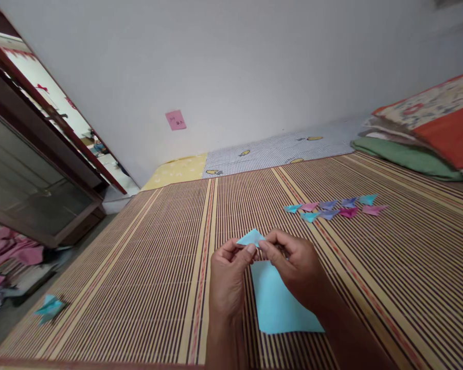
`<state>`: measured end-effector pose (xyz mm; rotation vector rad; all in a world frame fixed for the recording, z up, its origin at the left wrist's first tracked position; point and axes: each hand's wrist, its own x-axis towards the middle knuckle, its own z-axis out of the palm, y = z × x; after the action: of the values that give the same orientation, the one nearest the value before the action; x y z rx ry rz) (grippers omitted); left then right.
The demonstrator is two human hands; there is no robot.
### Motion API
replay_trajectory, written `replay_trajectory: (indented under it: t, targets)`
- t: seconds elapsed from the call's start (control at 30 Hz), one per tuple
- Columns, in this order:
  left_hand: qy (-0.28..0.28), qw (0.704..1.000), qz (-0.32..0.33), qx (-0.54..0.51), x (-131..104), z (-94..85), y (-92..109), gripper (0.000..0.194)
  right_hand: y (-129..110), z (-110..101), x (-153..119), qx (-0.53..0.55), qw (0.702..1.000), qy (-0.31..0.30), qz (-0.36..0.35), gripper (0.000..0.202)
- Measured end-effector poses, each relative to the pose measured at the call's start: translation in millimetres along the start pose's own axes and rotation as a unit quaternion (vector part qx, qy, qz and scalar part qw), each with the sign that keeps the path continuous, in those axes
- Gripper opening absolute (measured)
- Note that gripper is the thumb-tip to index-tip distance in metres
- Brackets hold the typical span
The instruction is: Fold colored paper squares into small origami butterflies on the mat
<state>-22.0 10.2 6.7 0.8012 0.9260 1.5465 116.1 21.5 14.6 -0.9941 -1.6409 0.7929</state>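
Note:
Between both hands is a small folded piece of light blue paper (252, 237), its pointed top facing away from me. My left hand (231, 270) pinches its left side, thumb on the near face. On the right side my right hand (295, 259) grips it the same way, with thumb and fingers closed. Below the hands a light blue sheet of paper (283, 308) lies flat on the striped mat, partly covered by my right wrist. Farther off to the right, several small folded paper pieces (327, 214) in blue, pink and purple lie in two rows.
The striped mat (170, 246) spreads over the bed-like surface. A blue folded paper shape (49, 308) sits near its left edge. Folded bedding (428, 133) is stacked at the back right. A pink note (176, 119) is on the wall, and a glass-fronted cabinet (34, 180) stands left.

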Motion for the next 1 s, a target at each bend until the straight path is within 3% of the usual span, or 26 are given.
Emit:
replay_trajectory:
  t: [0.4, 0.67, 1.0]
  targets:
    - [-0.01, 1.0, 0.01, 0.012, -0.1, 2.3, -0.2, 0.02, 5.4, 2.4, 0.5, 0.049, 0.998, -0.012, 0.024, 0.025]
    - [0.028, 0.998, 0.042, 0.032, 0.7, 1.7, -1.8, 0.02, 2.1, 4.9, -0.7, 0.03, 0.999, 0.015, 0.011, 0.022]
    - [-0.023, 0.999, 0.027, -0.021, -1.4, 1.4, -0.5, 0.021, 1.3, 2.3, -0.3, 0.055, 0.998, 0.005, 0.003, 0.022]
